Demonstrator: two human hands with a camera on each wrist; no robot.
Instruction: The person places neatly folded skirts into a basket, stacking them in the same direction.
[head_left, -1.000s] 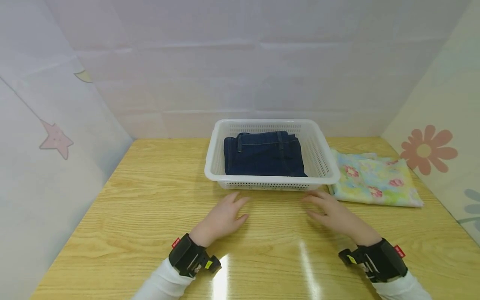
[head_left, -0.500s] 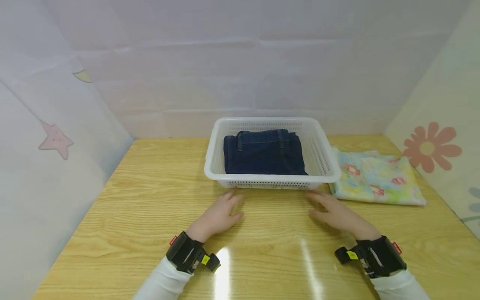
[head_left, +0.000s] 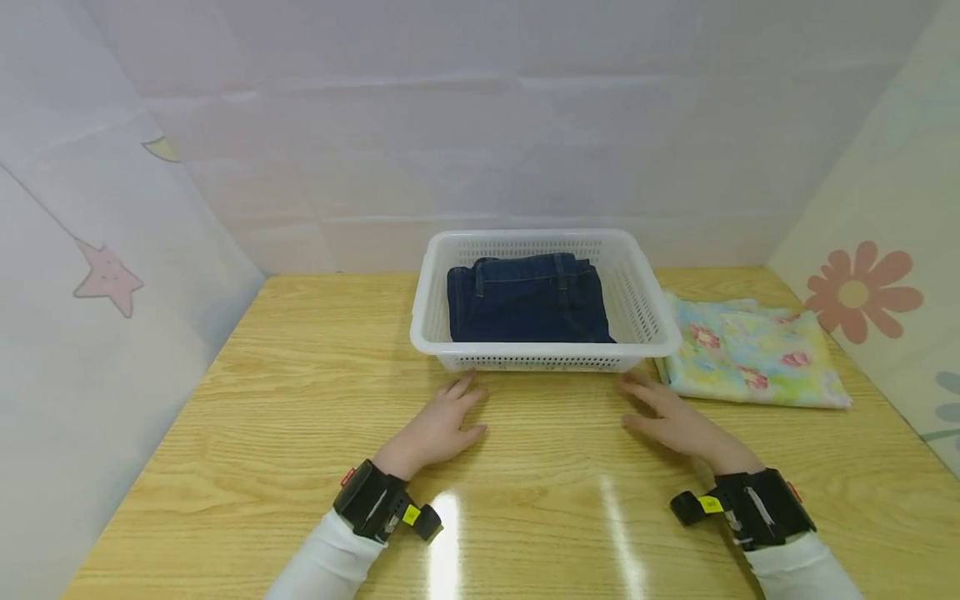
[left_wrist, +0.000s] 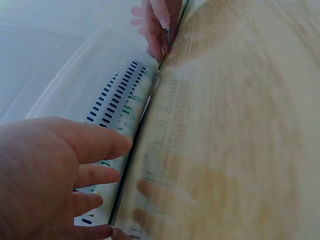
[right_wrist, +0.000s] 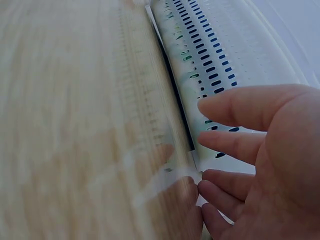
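Note:
A white slotted plastic basket [head_left: 546,353] stands on the wooden table against the back wall. Folded dark blue jeans [head_left: 528,304] lie inside it, and green specks show through its lower slots. My left hand [head_left: 431,429], fingers spread and relaxed, has its fingertips at the base of the basket's front wall near the left corner. On the other side my right hand [head_left: 686,427] reaches the front right corner in the same way. Both wrist views show loosely extended fingers beside the slotted wall [left_wrist: 117,95]; whether every fingertip touches it I cannot tell.
A folded floral cloth [head_left: 757,354] in yellow, green and pink lies on the table right of the basket, close to its right corner. Printed sheets with a star [head_left: 110,279] and a flower [head_left: 855,293] enclose the wooden table [head_left: 300,367] at left and right.
My hands have moved slightly apart and forward to the basket's front corners. The basket appears a little farther back. The jeans remain inside it, and the floral cloth stays beside it.

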